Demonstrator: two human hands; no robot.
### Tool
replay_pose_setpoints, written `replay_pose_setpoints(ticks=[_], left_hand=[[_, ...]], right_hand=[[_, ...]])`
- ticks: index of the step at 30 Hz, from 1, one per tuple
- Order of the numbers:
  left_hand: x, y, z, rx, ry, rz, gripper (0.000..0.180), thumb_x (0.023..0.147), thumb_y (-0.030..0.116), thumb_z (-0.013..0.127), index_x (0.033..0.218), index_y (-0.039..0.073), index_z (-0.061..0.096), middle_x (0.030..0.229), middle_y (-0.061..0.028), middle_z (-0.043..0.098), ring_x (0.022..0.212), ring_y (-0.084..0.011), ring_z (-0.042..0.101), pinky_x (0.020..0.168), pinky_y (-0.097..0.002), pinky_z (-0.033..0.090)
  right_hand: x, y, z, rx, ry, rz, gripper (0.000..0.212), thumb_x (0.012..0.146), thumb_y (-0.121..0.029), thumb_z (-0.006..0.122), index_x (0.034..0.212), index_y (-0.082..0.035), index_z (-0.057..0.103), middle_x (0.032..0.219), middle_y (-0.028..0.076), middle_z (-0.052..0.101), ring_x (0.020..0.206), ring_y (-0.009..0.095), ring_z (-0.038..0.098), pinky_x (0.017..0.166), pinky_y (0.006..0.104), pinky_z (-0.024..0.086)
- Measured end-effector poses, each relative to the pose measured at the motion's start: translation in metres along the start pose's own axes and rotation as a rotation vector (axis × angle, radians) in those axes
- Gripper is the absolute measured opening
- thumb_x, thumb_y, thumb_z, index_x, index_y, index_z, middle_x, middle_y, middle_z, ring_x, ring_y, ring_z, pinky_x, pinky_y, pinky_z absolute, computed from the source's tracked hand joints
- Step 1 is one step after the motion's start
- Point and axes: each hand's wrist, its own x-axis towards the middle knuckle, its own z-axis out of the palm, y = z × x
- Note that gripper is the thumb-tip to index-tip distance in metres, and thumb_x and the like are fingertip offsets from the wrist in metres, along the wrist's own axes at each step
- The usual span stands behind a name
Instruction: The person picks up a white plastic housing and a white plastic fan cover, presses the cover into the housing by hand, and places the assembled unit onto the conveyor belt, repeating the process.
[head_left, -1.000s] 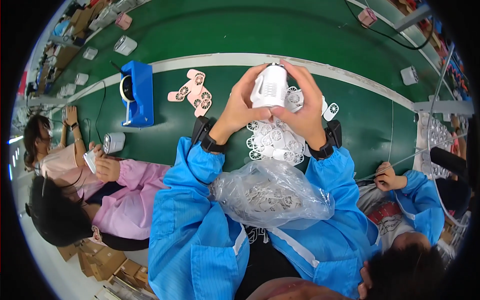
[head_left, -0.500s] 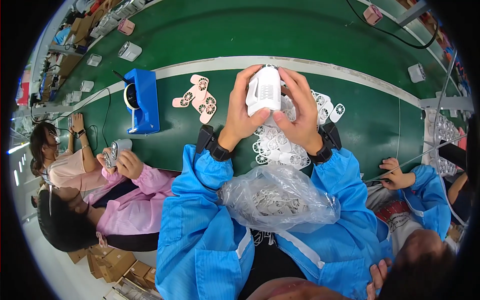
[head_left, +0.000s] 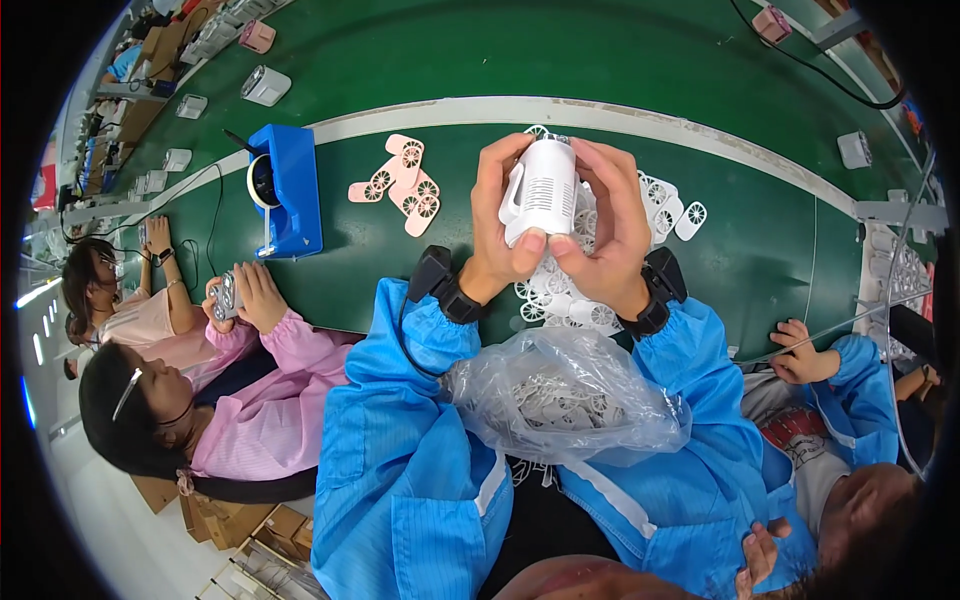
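Note:
Between both hands, above the green table, is a white plastic housing (head_left: 548, 190) with rows of vent slots and a loop-like side part at its left. My left hand (head_left: 497, 215) wraps its left side, thumb pressed on the near end. From the right, my right hand (head_left: 612, 215) closes round it, its thumb beside the other. At the far end, a shiny part and a white rim-like edge (head_left: 537, 131) show; the fingers hide the rest. White plates with spoked round openings (head_left: 662, 208) lie spread beneath and right of my hands. An open clear plastic bag (head_left: 640, 425) of similar plates rests against my front.
Pink spoked plates (head_left: 407, 175) lie left of my hands, beside a blue tape dispenser (head_left: 297, 190). Beyond a pale rail, housings (head_left: 266, 86) stand on a green surface. A co-worker in pink (head_left: 255, 420) handles a housing at left; another person's hand (head_left: 800, 355) is at right.
The housing has turned in my hands, so its vent slots face more toward me. A white edge now shows at its far end. The whole view has shifted slightly.

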Motion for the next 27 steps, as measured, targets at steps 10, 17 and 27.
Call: replay_pose_setpoints(ticks=[10, 17, 27], left_hand=[[-0.001, -0.004, 0.001, 0.017, 0.003, 0.002, 0.094, 0.086, 0.066, 0.066, 0.144, -0.005, 0.044, 0.122, -0.0201, 0.063, 0.107, -0.0258, 0.065, 0.091, -0.0383, 0.053], [0.001, -0.005, 0.001, -0.029, -0.002, -0.087, 0.106, 0.085, 0.08, 0.06, 0.146, -0.005, 0.04, 0.129, -0.0177, 0.059, 0.116, -0.0244, 0.062, 0.094, -0.0385, 0.055], [0.001, -0.014, -0.004, 0.072, -0.035, 0.101, 0.108, 0.082, 0.075, 0.07, 0.148, -0.005, 0.041, 0.126, -0.0187, 0.062, 0.111, -0.0257, 0.066, 0.091, -0.0381, 0.057]], right_hand=[[0.001, 0.001, 0.0, -0.013, 0.007, 0.025, 0.079, 0.09, -0.033, 0.079, 0.151, 0.006, 0.047, 0.143, 0.02, 0.05, 0.132, 0.032, 0.056, 0.112, 0.0453, 0.047], [0.0, -0.001, 0.006, -0.03, -0.006, 0.026, 0.087, 0.09, -0.034, 0.08, 0.157, 0.005, 0.039, 0.145, 0.019, 0.049, 0.134, 0.032, 0.055, 0.114, 0.0471, 0.046], [0.0, 0.002, 0.004, 0.123, 0.013, 0.066, 0.084, 0.093, -0.036, 0.08, 0.155, 0.002, 0.037, 0.15, 0.022, 0.05, 0.136, 0.032, 0.055, 0.114, 0.0477, 0.046]])
